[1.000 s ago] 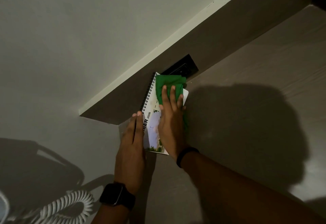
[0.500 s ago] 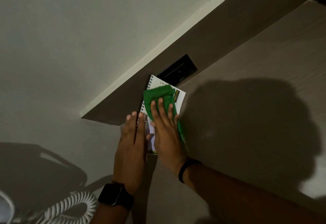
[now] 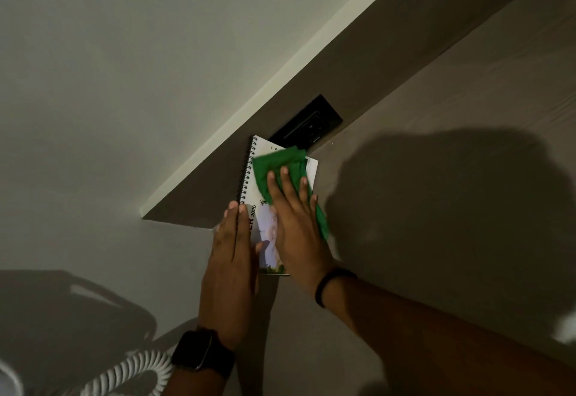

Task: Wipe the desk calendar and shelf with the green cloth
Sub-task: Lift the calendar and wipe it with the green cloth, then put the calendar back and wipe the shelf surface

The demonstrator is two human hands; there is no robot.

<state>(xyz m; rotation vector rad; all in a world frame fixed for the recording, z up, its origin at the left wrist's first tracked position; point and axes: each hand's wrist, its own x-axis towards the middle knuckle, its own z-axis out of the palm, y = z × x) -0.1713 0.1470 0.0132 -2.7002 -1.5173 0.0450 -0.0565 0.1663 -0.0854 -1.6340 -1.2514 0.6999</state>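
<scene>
Calendar [image 3: 249,174] is the one thing under both my hands: a single spiral-bound desk calendar lying on the shelf [image 3: 436,158], its wire spine along its left edge and "2026" readable near my fingers. Far left, at the bottom, one white coiled cord [image 3: 131,370] curls in the dim light. Next comes my left hand [image 3: 230,274], with one dark watch [image 3: 202,353] on its wrist; it lies flat and open, fingers straight along the calendar's spine, pinning rather than gripping. To its right, my right hand [image 3: 296,224], with one thin dark band [image 3: 330,283] at the wrist, presses flat with spread fingers on one green cloth [image 3: 280,164], which covers the calendar's upper half and trails down past my little finger. Just beyond the calendar's top edge sits one black wall socket [image 3: 308,124].
</scene>
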